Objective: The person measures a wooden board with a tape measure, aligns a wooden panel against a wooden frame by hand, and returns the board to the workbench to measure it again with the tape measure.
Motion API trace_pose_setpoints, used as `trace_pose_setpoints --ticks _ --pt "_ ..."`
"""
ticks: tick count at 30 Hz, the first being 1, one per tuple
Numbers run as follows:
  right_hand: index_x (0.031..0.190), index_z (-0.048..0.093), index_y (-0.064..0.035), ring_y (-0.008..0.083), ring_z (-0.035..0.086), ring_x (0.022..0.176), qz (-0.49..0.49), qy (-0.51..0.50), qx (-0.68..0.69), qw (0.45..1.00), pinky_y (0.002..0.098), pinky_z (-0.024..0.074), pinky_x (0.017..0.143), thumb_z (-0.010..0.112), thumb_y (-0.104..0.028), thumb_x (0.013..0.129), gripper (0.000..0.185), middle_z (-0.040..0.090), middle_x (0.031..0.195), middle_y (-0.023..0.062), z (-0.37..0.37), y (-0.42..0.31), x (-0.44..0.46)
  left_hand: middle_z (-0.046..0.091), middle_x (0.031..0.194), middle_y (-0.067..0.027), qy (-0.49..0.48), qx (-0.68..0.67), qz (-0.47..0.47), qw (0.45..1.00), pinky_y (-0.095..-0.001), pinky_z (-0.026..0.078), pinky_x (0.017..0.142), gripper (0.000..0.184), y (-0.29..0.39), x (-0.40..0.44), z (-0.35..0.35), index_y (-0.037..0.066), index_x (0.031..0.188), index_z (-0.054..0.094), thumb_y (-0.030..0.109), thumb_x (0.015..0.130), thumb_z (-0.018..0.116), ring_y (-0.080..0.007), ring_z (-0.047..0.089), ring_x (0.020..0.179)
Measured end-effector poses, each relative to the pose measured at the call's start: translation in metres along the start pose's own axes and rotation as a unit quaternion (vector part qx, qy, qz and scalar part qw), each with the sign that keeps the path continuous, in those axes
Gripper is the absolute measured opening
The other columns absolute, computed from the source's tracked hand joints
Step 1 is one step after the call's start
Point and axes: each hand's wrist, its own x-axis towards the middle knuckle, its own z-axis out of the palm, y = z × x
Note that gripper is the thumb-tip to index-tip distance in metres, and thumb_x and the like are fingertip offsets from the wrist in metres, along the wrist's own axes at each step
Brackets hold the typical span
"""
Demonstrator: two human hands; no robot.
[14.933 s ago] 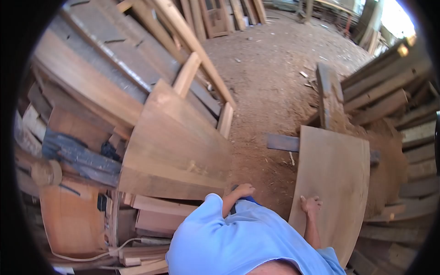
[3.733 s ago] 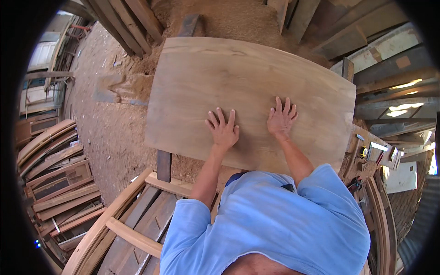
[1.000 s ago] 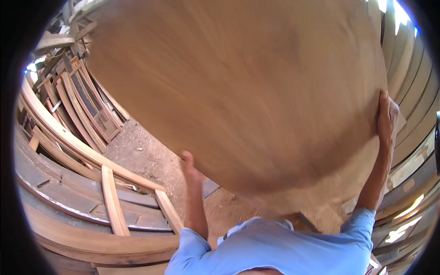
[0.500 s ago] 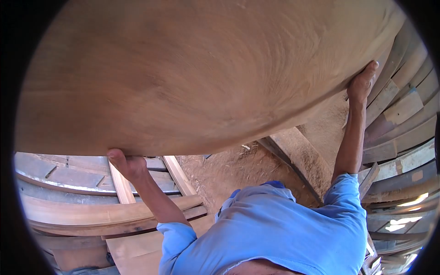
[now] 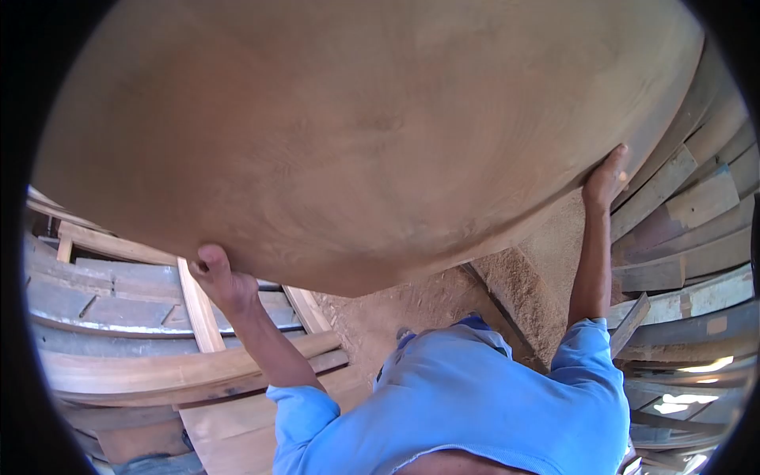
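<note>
A large brown wooden panel with swirling grain fills the upper view, close in front of me. My left hand grips its lower edge on the left, thumb on the near face and most fingers out of sight. On the right, my right hand is closed around the panel's edge, thumb pointing up along its face and the other fingers mostly behind it. Both arms stretch forward. The panel hangs tilted, with one low point between my hands, and its top runs out of view.
Planks and boards are stacked to my left. More boards line the right side. Below the panel, a sawdust-covered plank slants across the ground, which is strewn with sawdust and shavings.
The panel has turned and tilted: its lower left edge rises and its low point sits nearer the middle. My right hand has come lower and slightly left; my left hand has shifted slightly right.
</note>
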Motion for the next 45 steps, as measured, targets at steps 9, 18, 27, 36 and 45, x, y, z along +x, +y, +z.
trace_pose_setpoints --ticks 9,18,27,36,45 --pt "0.133 0.039 0.0055 0.0289 0.044 0.123 0.029 -0.021 0.284 0.958 0.039 0.0349 0.104 0.038 -0.042 0.098 0.059 0.043 0.136 0.0178 -0.001 -0.096 0.097 0.057 0.112 -0.0099 0.026 -0.016 -0.001 1.0 -0.0299 0.044 0.088 0.061 0.004 0.024 0.043 -0.004 0.12 0.049 0.038 0.081 0.071 -0.0177 0.055 0.101" --pt "0.134 0.039 0.0037 0.0299 0.049 0.115 -0.048 0.019 -0.035 0.998 0.0409 0.0397 0.096 0.027 -0.054 0.096 0.07 0.048 0.132 0.018 -0.003 -0.078 0.117 0.061 0.099 -0.0083 -0.063 0.007 0.071 0.995 -0.0277 0.051 0.077 0.061 0.028 0.044 0.087 -0.005 0.116 0.045 0.036 0.08 0.073 -0.0143 0.06 0.085" --pt "0.123 0.043 -0.0053 0.0339 0.057 0.102 -0.078 0.08 -0.138 0.984 0.0448 0.0446 0.086 0.04 -0.044 0.094 0.048 0.057 0.118 0.0186 -0.026 -0.054 0.146 0.053 0.114 -0.0192 -0.21 -0.014 -0.015 0.978 -0.039 0.045 0.093 0.082 0.001 0.016 0.078 -0.004 0.132 0.027 0.045 0.081 0.068 -0.0262 0.053 0.111" --pt "0.121 0.044 -0.0019 0.0311 0.058 0.098 -0.078 0.049 -0.057 0.994 0.0426 0.051 0.082 0.049 -0.037 0.091 0.046 0.056 0.115 0.0178 -0.065 -0.029 0.169 0.055 0.095 -0.0124 0.343 -0.199 -0.641 0.657 -0.0379 0.041 0.083 0.061 -0.234 -0.264 -0.041 0.013 0.119 0.044 0.065 0.09 0.03 -0.0227 0.054 0.078" --pt "0.117 0.044 0.0006 0.0367 0.056 0.099 -0.149 0.122 -0.255 0.948 0.0497 0.0443 0.082 0.053 -0.046 0.087 0.056 0.053 0.112 0.0192 -0.114 -0.009 0.169 0.054 0.106 -0.0106 0.281 -0.339 -0.539 0.718 -0.0398 0.044 0.084 0.068 -0.295 -0.262 0.02 0.019 0.129 0.041 0.07 0.084 0.037 -0.0267 0.055 0.089"
